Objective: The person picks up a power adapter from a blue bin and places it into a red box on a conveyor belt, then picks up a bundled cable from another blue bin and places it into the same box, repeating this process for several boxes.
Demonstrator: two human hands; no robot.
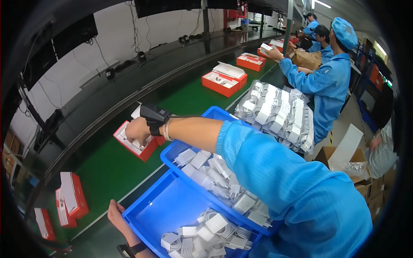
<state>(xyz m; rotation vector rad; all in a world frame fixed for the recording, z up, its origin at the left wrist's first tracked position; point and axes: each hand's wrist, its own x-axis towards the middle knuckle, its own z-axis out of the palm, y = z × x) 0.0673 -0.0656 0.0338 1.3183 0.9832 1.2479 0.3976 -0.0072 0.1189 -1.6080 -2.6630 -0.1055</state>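
My right hand (138, 131) reaches down into an open red box (148, 151) with a white inside on the green conveyor. Its fingers are bent together in the box, and what they hold, if anything, is hidden. My left hand (118, 217) rests against the outer corner of a blue bin (150, 210), fingers loosely stretched. Coiled white cables with white paper bands (206, 232) lie at the near end of that bin. Beside it, a second blue bin (170, 151) holds many white charger plugs (211, 172), partly covered by my right arm.
More red boxes stand along the green conveyor (101, 182), including an open one (223, 84) farther up. Bagged white cables (277, 112) are piled beyond the bins. A co-worker in blue (318, 81) handles a white item; a cardboard box (344, 165) stands at right.
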